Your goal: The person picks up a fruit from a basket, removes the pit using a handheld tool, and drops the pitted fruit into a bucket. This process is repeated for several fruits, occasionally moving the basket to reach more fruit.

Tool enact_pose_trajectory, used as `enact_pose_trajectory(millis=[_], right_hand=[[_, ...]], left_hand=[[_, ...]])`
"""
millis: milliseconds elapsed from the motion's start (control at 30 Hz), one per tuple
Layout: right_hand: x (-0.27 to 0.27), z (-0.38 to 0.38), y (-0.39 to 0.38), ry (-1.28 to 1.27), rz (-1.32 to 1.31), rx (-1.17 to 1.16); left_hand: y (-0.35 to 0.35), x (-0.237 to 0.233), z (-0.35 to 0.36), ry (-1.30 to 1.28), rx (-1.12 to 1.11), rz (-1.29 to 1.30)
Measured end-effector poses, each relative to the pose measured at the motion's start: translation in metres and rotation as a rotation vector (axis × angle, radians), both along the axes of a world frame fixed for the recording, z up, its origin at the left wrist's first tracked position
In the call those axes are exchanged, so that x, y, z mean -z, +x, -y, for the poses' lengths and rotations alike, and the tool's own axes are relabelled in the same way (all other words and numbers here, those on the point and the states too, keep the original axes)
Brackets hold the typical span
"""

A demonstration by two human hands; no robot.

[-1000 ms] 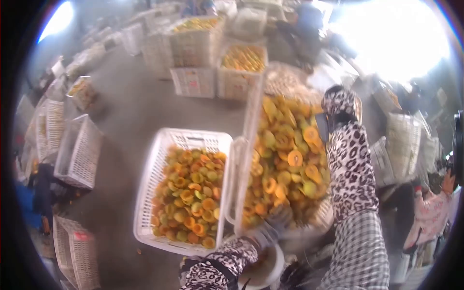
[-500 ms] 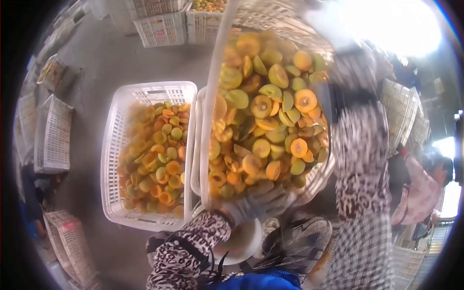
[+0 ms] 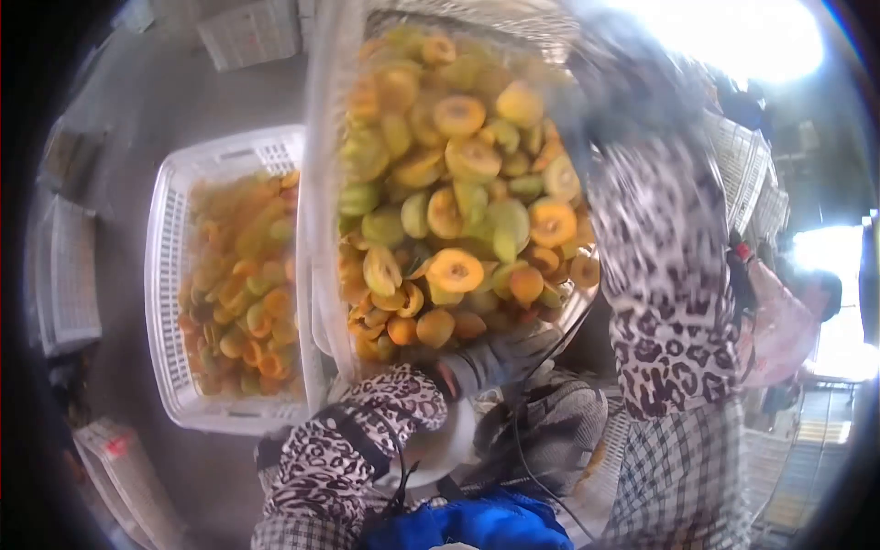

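Halved fruit [image 3: 458,188] filled large crate [image 3: 323,197], upper center of frame. Left hand [image 3: 509,359] was at crate's lower edge; right hand [image 3: 589,69], blurred, at upper-right side. Fingers: opening and hold could not be determined. White crate [image 3: 166,367] with fruit pieces [image 3: 243,307] stood beside, left of frame.

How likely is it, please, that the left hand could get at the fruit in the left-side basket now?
Probably not directly: the left hand is at the near end of the other basket, whose side wall seems to stand between it and that fruit.
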State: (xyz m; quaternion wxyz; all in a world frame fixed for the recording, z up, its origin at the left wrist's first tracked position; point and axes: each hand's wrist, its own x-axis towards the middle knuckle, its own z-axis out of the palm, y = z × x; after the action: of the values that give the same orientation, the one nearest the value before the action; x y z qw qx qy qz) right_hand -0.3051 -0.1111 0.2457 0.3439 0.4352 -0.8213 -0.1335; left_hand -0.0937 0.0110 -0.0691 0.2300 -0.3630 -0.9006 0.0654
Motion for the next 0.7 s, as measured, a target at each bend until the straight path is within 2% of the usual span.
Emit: enact_pose_trajectory(millis=[67,100,133,200,233,267,333,400,500,533,600,667,700], right_hand=[[0.002,-0.006,0.003,-0.022,0.032,-0.002],[0.008,-0.010,0.001,-0.033,0.040,0.000],[0.010,-0.012,0.001,-0.041,0.045,-0.003],[0.010,-0.023,0.006,-0.062,0.058,-0.012],[0.011,-0.033,0.010,-0.075,0.067,-0.020],[0.011,-0.039,0.017,-0.078,0.087,-0.030],[0.014,-0.058,0.023,-0.092,0.105,-0.020],[0.022,-0.063,0.030,-0.110,0.126,-0.019],[0.014,-0.074,0.042,-0.188,0.154,-0.029],[0.011,-0.078,0.043,-0.226,0.188,-0.043],[0.007,-0.087,0.050,-0.313,0.261,-0.078],[0.001,-0.096,0.060,-0.425,0.354,-0.132],[-0.002,-0.103,0.065,-0.484,0.417,-0.154]], left_hand=[[-0.006,0.010,0.000,0.176,-0.102,0.008],[-0.002,-0.025,-0.004,-0.113,-0.341,0.200],[-0.003,-0.020,-0.003,-0.107,-0.341,0.200],[-0.002,-0.002,0.001,0.084,-0.228,0.011],[-0.005,0.022,-0.005,0.280,-0.247,-0.172],[-0.003,0.011,-0.005,0.296,-0.239,-0.158],[0.000,-0.002,-0.005,-0.015,-0.202,0.034],[-0.006,0.002,-0.006,-0.072,-0.236,0.032],[-0.012,0.000,-0.009,-0.269,-0.491,-0.231],[-0.015,-0.005,-0.005,-0.276,-0.497,-0.239],[-0.003,-0.026,0.006,-0.011,-0.184,0.187],[-0.006,-0.028,0.010,-0.001,-0.195,0.104],[-0.010,-0.016,0.006,0.195,-0.161,0.143]])
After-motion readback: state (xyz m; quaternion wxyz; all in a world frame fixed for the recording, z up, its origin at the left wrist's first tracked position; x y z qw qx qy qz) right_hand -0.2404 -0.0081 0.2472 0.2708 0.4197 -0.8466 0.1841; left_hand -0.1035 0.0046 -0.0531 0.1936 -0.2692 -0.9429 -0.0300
